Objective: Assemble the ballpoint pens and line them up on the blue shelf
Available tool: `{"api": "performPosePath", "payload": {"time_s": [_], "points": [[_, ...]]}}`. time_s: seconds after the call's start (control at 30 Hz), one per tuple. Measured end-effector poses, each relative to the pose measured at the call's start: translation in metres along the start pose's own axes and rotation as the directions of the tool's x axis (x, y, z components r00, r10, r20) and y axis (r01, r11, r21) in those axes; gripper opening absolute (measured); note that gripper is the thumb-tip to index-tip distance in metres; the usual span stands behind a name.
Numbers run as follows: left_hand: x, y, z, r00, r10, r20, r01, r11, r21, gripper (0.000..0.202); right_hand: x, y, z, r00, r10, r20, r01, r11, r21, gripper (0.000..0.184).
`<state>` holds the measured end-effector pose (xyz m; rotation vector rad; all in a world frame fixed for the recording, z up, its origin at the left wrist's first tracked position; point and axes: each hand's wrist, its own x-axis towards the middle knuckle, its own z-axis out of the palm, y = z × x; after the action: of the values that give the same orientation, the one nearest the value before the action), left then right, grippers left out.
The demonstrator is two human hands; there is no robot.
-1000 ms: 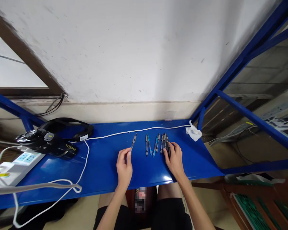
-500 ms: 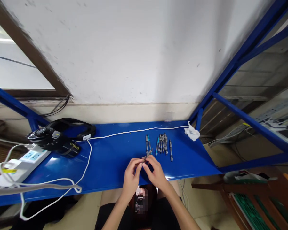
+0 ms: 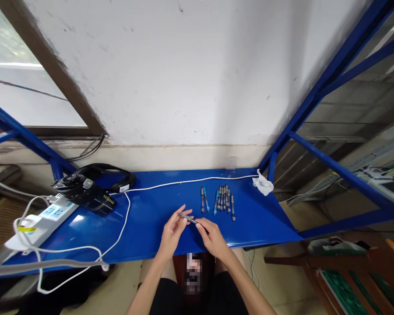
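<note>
A grey-and-black pen point(image 3: 188, 218) is held in the air above the near edge of the blue table. My left hand point(image 3: 171, 231) has it between thumb and fingers, with some fingertips stretched out. At the pen's other end, my right hand point(image 3: 212, 236) pinches it with thumb and forefinger. Beyond the hands lie a dark pen point(image 3: 202, 200) and a blue pen point(image 3: 206, 199) side by side. To their right, several grey pens point(image 3: 223, 199) rest in a close row, a blue pen point(image 3: 216, 203) at its left side and another dark pen point(image 3: 233, 208) at its right.
A black device with a strap point(image 3: 98, 199) sits on the left by a white power strip point(image 3: 41, 229). White cable point(image 3: 170, 183) runs along the back to a crumpled tissue point(image 3: 262, 183). Blue frame bars point(image 3: 310, 103) rise on the right. A phone point(image 3: 193, 273) lies below the table edge.
My hands have moved slightly apart and left, and the pen, mostly hidden before, now shows between them. My left fingers have spread. The view has shifted a little.
</note>
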<state>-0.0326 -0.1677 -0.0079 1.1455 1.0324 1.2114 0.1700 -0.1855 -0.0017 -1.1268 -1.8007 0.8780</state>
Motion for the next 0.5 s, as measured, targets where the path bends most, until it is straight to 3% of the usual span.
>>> {"api": "performPosePath", "payload": {"time_s": [0.13,0.3,0.5], "points": [[-0.0015,-0.0004,-0.0050,0.997,-0.078,0.014,0.079,0.995,-0.060,0.045,0.0007,-0.0008,0.0020,0.998,-0.025,0.059,0.030,0.996,-0.085,0.033],[0.0008,-0.0010,-0.0057,0.995,-0.093,0.028,0.096,0.986,-0.134,0.048,0.0023,0.0010,0.0015,0.998,-0.007,0.067,0.015,0.993,-0.121,0.033],[0.0024,-0.0091,-0.0075,0.996,-0.083,-0.042,0.080,0.994,-0.068,0.040,-0.0001,0.0060,0.0035,0.997,0.010,0.071,0.000,0.990,-0.141,0.033]]}}
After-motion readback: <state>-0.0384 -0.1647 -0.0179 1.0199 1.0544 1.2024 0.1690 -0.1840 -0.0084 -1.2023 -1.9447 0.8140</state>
